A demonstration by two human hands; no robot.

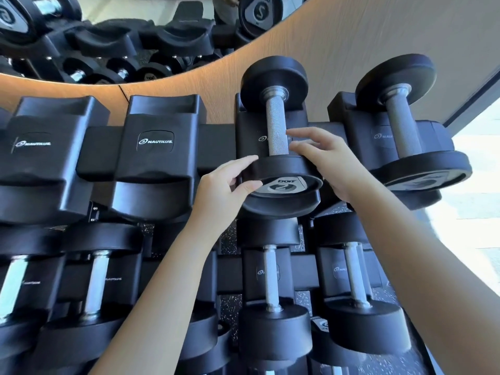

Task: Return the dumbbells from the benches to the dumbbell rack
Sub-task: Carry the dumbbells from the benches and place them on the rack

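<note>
The step in hand is the seating of one dumbbell (275, 125) in the top row of the dumbbell rack (102, 150), a little right of the frame's centre. The dumbbell lies in its cradle with the far head against the wooden wall (351, 36) side and the near head, its labelled end cap facing the camera, over the cradle's front lip.

The hands are apart, one on each side of that near head. The left hand (224, 185) grips its left edge, fingers over the top of the rim and thumb on the end face. The right hand (332, 163) lies over the right side of the head with fingers reaching toward the knurled handle. Whether it clasps the rim or only rests there is hard to tell from this angle.

Just to the right, a second dumbbell (403, 125) sits in the next cradle. In the left half of the frame two empty cradles (159, 158) wait. The lower row (272, 277) at the bottom of the frame holds more weights.

Judging from this, the placing is nearly done. The next move calls for checking that both heads are settled and the weight does not rock, then letting go with both hands together and drawing the fingers clear of the gap beside the neighbouring head. After that, the open cradles suggest a trip back to the benches, which are out of view, for more.
</note>
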